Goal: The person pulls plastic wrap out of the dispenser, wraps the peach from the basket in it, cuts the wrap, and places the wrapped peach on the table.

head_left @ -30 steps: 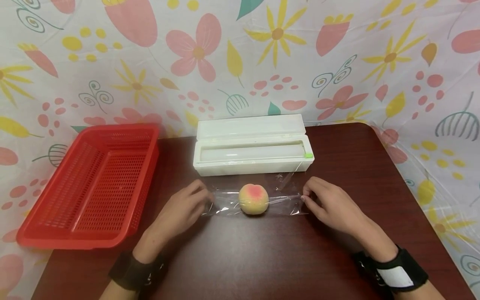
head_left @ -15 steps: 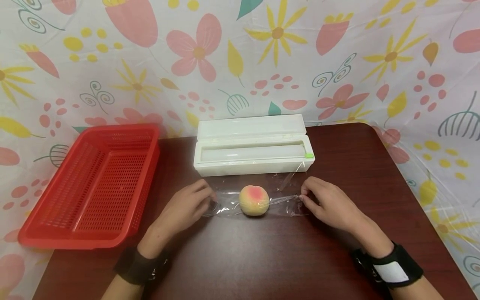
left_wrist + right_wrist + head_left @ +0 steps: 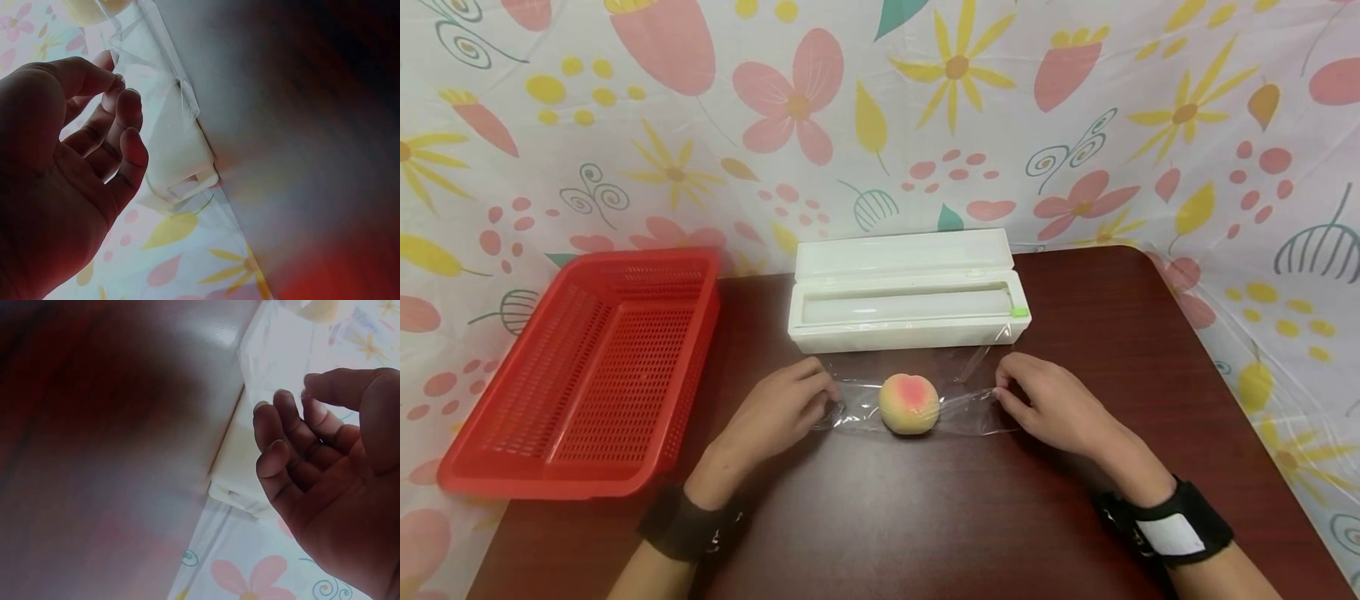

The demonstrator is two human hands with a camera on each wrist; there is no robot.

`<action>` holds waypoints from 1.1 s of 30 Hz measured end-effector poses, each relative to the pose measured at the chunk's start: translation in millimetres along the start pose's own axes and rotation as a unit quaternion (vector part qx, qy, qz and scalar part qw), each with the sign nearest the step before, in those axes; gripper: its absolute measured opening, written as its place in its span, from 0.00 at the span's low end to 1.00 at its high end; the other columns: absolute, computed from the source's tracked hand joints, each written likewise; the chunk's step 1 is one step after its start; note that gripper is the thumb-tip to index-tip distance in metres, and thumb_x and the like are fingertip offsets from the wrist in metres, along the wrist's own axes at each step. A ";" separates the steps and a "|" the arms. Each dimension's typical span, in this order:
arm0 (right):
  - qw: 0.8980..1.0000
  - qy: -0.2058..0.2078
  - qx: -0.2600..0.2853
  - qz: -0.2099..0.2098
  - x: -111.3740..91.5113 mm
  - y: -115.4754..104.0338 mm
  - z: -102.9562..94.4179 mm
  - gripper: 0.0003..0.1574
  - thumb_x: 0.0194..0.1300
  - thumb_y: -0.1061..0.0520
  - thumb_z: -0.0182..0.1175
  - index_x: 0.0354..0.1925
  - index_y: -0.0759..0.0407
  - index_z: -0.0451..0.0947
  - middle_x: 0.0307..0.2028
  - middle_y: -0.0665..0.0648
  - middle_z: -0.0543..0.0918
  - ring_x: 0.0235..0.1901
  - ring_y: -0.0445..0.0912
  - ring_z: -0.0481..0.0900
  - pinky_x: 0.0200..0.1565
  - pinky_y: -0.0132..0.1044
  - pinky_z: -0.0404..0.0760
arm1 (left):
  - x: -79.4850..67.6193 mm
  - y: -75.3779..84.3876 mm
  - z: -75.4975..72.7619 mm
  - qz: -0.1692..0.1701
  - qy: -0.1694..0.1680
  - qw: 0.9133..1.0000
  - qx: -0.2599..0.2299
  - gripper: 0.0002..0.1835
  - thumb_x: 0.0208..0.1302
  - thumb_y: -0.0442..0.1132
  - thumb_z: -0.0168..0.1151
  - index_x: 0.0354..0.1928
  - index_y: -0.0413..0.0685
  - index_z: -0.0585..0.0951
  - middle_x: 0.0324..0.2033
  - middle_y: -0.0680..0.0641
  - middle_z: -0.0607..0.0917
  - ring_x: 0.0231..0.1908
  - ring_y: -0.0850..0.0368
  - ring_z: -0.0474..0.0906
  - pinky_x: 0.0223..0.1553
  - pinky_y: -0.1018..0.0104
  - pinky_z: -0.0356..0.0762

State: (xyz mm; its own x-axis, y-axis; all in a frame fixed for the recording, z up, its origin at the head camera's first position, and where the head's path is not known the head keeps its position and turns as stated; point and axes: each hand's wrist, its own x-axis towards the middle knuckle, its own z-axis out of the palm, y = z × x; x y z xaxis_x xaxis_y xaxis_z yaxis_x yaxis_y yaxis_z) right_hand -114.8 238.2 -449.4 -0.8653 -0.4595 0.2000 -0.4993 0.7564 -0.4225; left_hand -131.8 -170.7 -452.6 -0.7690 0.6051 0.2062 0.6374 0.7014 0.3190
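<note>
A yellow peach (image 3: 909,405) with a pink top sits on the table between the two hands. Clear plastic wrap (image 3: 964,413) lies across it and spreads out to both sides. My left hand (image 3: 781,407) pinches the wrap's left end between thumb and fingers; the left wrist view shows the film (image 3: 134,37) rising from the fingertips. On the other side my right hand (image 3: 1051,405) pinches the right end, and the film (image 3: 275,350) shows at its thumb and fingertips in the right wrist view.
Behind the peach stands an open white wrap box (image 3: 902,336) with a roll (image 3: 906,307) inside and a green slider (image 3: 1019,312) at its right end. A red basket (image 3: 688,350) stands at the left. A patterned cloth (image 3: 880,108) hangs behind the table (image 3: 880,517).
Both hands have drawn slightly inward toward the peach, still pinching the wrap. The peach looks very slightly nearer in the head view.
</note>
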 end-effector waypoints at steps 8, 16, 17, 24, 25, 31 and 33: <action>1.000 -0.013 0.001 0.009 2.4 -0.5 0.4 0.15 0.66 0.63 0.69 0.34 0.47 0.73 0.30 0.43 0.74 0.30 0.41 0.74 0.35 0.37 0.75 | 2.2 4.6 0.5 -0.013 -0.023 1.000 -0.004 0.08 0.66 0.37 0.72 0.43 0.60 0.88 0.39 0.61 0.80 0.38 0.65 0.78 0.42 0.66 0.81; 0.999 -0.032 -0.002 0.021 4.1 -1.2 0.0 0.14 0.67 0.62 0.69 0.34 0.46 0.74 0.30 0.43 0.74 0.30 0.40 0.73 0.34 0.37 0.74 | 1.5 9.3 0.5 -0.007 -0.022 1.000 -0.008 0.07 0.66 0.49 0.76 0.41 0.61 0.87 0.39 0.58 0.80 0.36 0.64 0.76 0.39 0.66 0.79; 0.999 -0.033 -0.002 0.023 4.1 -1.2 -0.1 0.14 0.67 0.62 0.69 0.34 0.46 0.74 0.30 0.43 0.74 0.30 0.40 0.73 0.34 0.37 0.74 | 1.5 9.3 0.8 -0.006 -0.018 1.000 -0.009 0.07 0.65 0.49 0.76 0.40 0.60 0.87 0.40 0.58 0.79 0.36 0.65 0.75 0.39 0.66 0.79; 0.999 -0.038 0.002 0.032 2.4 -1.9 0.2 0.14 0.67 0.62 0.69 0.34 0.46 0.75 0.31 0.42 0.75 0.30 0.40 0.73 0.33 0.37 0.74 | 2.7 9.3 3.7 0.021 0.014 0.999 -0.021 0.12 0.62 0.50 0.79 0.39 0.55 0.87 0.52 0.51 0.77 0.46 0.60 0.75 0.47 0.64 0.79; 0.999 -0.038 0.002 0.033 2.1 -2.0 0.2 0.14 0.67 0.62 0.69 0.34 0.46 0.75 0.31 0.42 0.75 0.30 0.40 0.73 0.33 0.37 0.74 | 3.3 10.0 3.9 0.023 0.015 0.999 -0.021 0.14 0.62 0.51 0.79 0.41 0.53 0.86 0.54 0.50 0.77 0.48 0.58 0.75 0.49 0.62 0.79; 0.999 -0.031 -0.001 0.025 1.8 -1.5 1.2 0.14 0.66 0.62 0.69 0.33 0.46 0.75 0.30 0.42 0.75 0.29 0.39 0.73 0.33 0.36 0.74 | 8.8 23.3 5.3 0.012 0.005 1.000 -0.007 0.29 0.61 0.62 0.77 0.54 0.52 0.81 0.56 0.52 0.77 0.57 0.53 0.74 0.62 0.54 0.73; 0.999 -0.031 -0.001 0.023 1.9 -1.4 1.3 0.14 0.67 0.62 0.70 0.33 0.46 0.75 0.30 0.42 0.75 0.29 0.39 0.72 0.33 0.36 0.74 | 12.1 30.6 5.8 0.016 0.006 1.000 0.001 0.34 0.60 0.65 0.76 0.58 0.52 0.79 0.57 0.52 0.77 0.59 0.52 0.74 0.65 0.52 0.71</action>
State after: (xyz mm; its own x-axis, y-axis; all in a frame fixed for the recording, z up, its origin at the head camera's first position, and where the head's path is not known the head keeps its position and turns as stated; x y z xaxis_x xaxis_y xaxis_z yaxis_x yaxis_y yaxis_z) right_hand -115.6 235.7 -449.5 -0.8833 -0.4517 0.1253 -0.4588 0.7782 -0.4290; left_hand -121.3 -139.8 -445.7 -0.7494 0.6218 0.2276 0.6611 0.6831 0.3103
